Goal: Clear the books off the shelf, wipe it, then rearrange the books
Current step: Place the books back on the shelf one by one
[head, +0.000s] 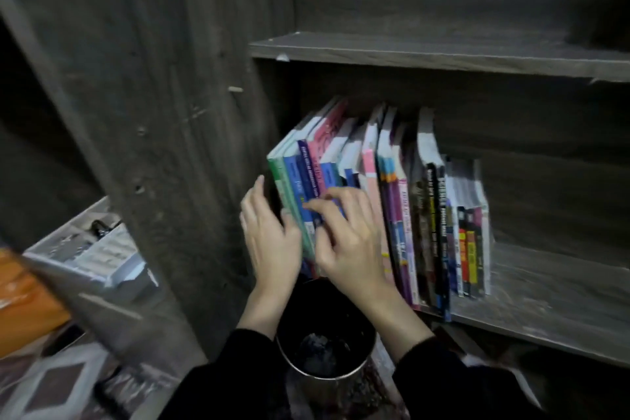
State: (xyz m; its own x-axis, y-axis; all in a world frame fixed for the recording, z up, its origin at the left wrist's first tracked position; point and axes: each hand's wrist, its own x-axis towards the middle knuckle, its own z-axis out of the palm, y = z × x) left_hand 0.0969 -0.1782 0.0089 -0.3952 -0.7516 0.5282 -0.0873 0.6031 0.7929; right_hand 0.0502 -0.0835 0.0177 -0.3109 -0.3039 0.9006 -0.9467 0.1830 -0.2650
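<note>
Books (402,215) stand in a row at the left end of the lower shelf (545,300), spines toward the person, tops leaning left. Left hand (269,239) clasps the outermost cover, thumb on the spine. Right hand (347,245), just beside, curls its fingers over the blue spines. Likely pull: straight out toward the body.

Dim light, grey wood-grain upright panel (163,112), patterned floor (58,382), round black bin (341,314) below

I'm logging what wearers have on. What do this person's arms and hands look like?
The left sleeve and right sleeve are long, black and plain, ending at the wrists. The left hand and right hand are bare: no gloves, and no ring, watch or bracelet shows, though the picture is blurred.
</note>
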